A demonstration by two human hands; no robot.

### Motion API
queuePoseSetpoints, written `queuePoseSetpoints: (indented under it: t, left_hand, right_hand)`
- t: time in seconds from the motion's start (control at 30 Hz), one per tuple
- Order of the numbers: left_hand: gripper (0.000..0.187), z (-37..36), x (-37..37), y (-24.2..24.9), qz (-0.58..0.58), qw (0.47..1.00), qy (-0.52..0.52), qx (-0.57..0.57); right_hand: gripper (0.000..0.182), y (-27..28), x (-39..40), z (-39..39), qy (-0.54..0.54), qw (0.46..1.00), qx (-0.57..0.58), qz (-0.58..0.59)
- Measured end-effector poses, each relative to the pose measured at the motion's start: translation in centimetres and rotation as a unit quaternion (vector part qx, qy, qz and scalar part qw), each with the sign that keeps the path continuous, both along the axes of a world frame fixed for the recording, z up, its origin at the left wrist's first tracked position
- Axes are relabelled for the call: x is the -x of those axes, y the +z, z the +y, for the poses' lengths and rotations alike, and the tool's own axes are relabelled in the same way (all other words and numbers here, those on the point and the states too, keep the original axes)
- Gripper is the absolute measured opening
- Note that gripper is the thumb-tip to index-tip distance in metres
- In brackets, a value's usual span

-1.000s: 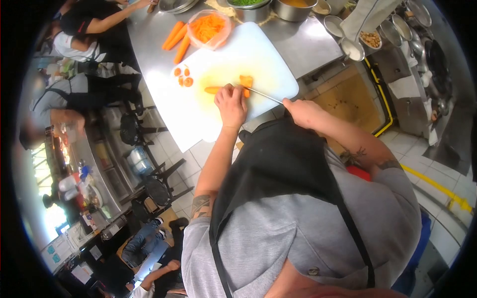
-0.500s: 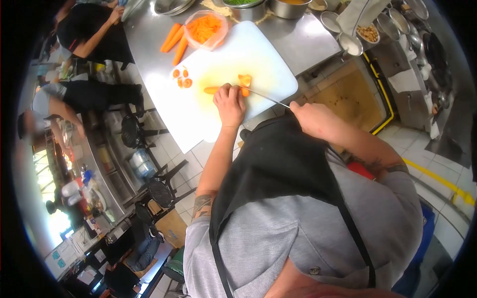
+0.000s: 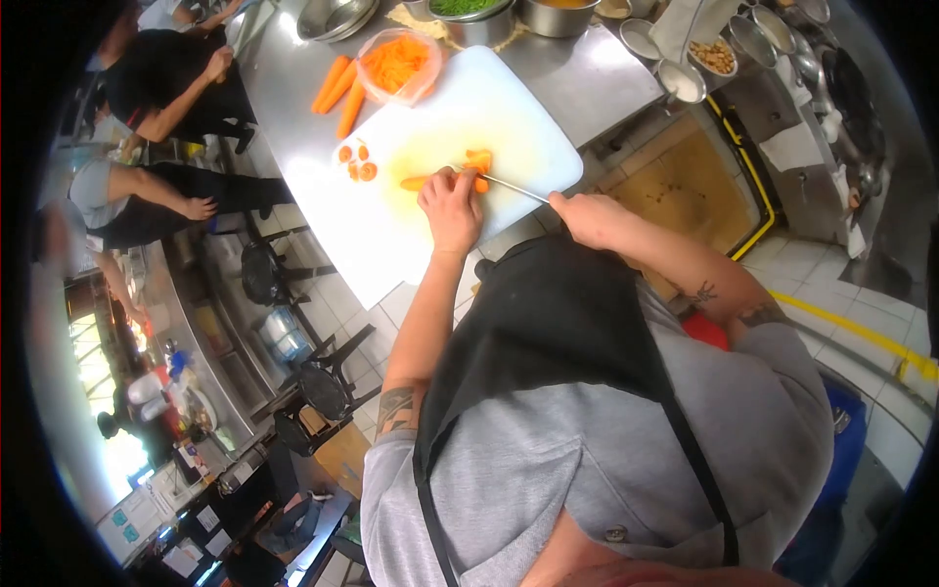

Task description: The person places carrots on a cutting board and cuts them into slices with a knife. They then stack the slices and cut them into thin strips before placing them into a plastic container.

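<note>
My left hand [image 3: 452, 210] presses down on a carrot [image 3: 415, 183] with bent fingers, on the white cutting board [image 3: 528, 127]. Wrapped round the handle of a knife [image 3: 516, 189] is my right hand [image 3: 592, 219]; the handle itself is hidden in the fist. The blade reaches left to the carrot, beside my left fingertips. Cut carrot pieces [image 3: 477, 159] lie just beyond the blade. Several carrot ends [image 3: 367, 171] sit apart on the board's left side.
Beyond the board stand a plastic bowl of shredded carrot [image 3: 399, 65] and whole carrots [image 3: 335, 84]. Metal pots [image 3: 559, 17] line the back of the steel table [image 3: 611, 83]. A bowl of nuts [image 3: 712, 57] is at right. Two people [image 3: 166, 83] stand at left.
My right hand and the knife have shifted slightly left and up, the blade moving toward my left fingers. My left hand stays on the carrot. A person at left has lowered an arm.
</note>
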State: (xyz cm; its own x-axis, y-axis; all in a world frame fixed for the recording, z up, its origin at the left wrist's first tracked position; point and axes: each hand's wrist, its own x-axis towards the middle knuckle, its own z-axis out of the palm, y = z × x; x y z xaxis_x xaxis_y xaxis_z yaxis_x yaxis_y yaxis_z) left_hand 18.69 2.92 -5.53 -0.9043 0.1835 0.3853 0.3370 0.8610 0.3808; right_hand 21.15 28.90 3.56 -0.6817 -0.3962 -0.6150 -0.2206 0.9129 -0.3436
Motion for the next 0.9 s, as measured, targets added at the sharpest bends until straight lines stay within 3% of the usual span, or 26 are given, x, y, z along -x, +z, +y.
queuePoseSetpoints:
  t: [0.1,0.4,0.9]
  left_hand:
    - [0.034,-0.1,0.5,1.2,-0.06,0.998,-0.011,0.013]
    - [0.015,-0.4,0.3,-1.0,0.029,0.999,0.0,-0.037]
    - [0.019,-0.6,0.5,-1.2,0.031,0.998,-0.007,-0.05]
  right_hand:
    - [0.041,0.5,0.0,-0.1,-0.003,1.0,-0.002,-0.001]
    - [0.032,5.6,-1.7,-0.8,0.003,0.999,-0.001,0.054]
    - [0.034,6.1,-1.9,-0.6,-0.002,1.0,-0.01,0.023]
